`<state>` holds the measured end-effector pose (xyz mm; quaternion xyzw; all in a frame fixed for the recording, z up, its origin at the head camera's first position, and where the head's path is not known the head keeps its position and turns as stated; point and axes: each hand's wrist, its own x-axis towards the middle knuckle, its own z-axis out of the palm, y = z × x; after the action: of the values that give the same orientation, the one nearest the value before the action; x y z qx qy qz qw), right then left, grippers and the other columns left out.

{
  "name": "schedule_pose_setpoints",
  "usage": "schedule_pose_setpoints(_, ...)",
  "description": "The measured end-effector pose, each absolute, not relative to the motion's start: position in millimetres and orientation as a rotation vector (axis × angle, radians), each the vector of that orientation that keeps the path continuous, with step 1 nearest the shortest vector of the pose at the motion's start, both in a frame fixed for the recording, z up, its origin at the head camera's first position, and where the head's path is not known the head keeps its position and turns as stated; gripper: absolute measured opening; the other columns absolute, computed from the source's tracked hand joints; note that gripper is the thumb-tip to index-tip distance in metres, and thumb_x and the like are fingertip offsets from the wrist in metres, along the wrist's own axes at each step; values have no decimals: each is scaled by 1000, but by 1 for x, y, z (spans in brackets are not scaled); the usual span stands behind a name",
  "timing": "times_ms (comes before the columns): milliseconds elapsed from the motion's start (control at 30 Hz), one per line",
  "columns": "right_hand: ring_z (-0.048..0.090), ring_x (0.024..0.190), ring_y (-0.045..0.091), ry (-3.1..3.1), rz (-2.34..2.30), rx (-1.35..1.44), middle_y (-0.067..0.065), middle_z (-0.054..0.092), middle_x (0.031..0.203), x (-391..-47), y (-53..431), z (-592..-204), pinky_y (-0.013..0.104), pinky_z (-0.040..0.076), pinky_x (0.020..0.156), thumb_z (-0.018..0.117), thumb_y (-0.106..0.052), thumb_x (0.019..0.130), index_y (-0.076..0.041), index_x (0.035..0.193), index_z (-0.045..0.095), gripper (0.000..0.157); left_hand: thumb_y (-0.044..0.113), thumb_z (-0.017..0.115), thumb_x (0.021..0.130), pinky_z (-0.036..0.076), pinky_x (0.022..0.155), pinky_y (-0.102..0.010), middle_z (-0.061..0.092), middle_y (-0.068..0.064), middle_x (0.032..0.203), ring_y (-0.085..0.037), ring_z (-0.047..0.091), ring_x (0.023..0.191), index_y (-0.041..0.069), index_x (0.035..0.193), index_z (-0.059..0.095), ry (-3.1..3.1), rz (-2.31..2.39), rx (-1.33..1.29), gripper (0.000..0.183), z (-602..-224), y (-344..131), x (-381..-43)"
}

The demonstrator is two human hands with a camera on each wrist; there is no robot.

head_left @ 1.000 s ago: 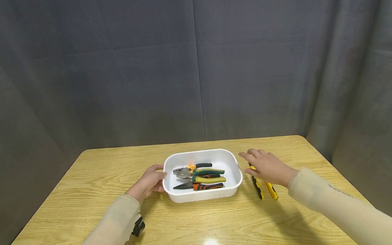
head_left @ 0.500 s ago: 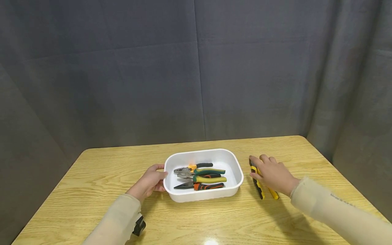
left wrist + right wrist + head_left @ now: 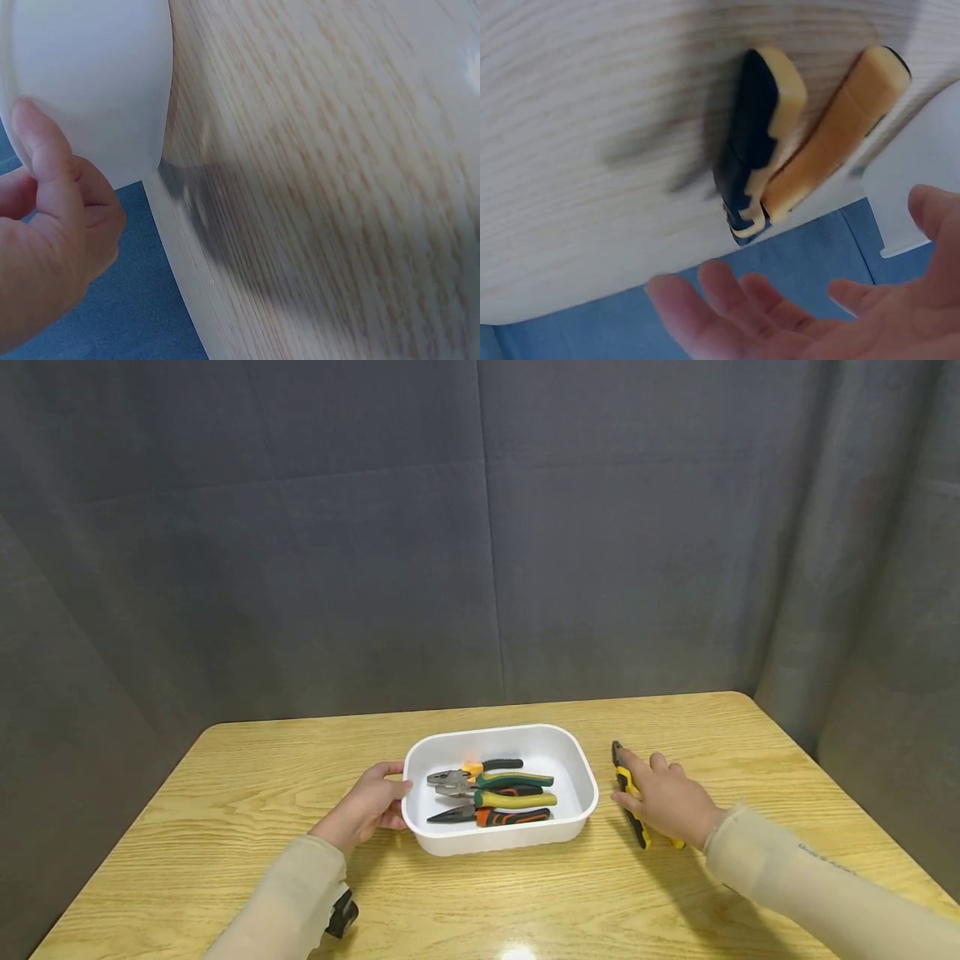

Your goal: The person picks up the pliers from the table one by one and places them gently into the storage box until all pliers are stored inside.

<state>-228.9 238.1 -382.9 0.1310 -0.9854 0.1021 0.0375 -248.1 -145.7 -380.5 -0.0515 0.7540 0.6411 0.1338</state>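
Observation:
My left hand (image 3: 367, 802) holds the left end of a white plastic tub (image 3: 498, 839), thumb on the rim. In the left wrist view the thumb presses the tub's wall (image 3: 97, 82), with the other fingers curled behind. Inside lie several pliers, among them needle-nose pliers (image 3: 517, 817) with orange-and-black handles and pliers with yellow-green handles (image 3: 521, 800). To the tub's right, yellow-and-black pliers (image 3: 624, 777) lie on the table, handles spread towards me. My right hand (image 3: 667, 797) hovers over them, partly hiding them; the right wrist view shows its fingers (image 3: 720, 300) loosely spread, holding nothing.
The wood-grain table (image 3: 465, 910) has rounded far corners. A dark grey curtain (image 3: 375, 543) hangs right behind its far edge and along both sides. A small black object (image 3: 342, 914) shows beside my left sleeve.
My right hand has moved from beside the tub's right rim rightward and down over the yellow-and-black pliers, uncovering their black tip. My left hand keeps its hold on the tub.

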Motion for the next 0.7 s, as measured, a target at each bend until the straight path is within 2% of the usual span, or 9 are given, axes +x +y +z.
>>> schedule_pose_setpoints(200,54,82,47,-3078,272,330,36,49,108,-231,239,-391,51,52,52,62,-42,93,-1,143,40,69,0,46,98,48,43,-16,56,-10,74,-10,53,52,-11,139,32,2186,1866,-145,44,-381,-145,-248)
schedule_pose_setpoints(533,57,81,50,-3144,292,255,43,46,115,-235,238,-397,51,53,55,60,-44,94,0,146,37,72,0,46,98,48,43,-16,56,-11,75,-10,53,52,-11,139,32,2182,1875,-151,45,-381,-145,-249)
schedule_pose_setpoints(700,56,76,43,-3195,308,203,42,46,114,-241,237,-402,46,51,53,60,-47,93,1,146,36,75,0,46,98,48,43,-16,56,-11,75,-11,53,53,-11,139,32,2187,1870,-152,44,-382,-145,-248)
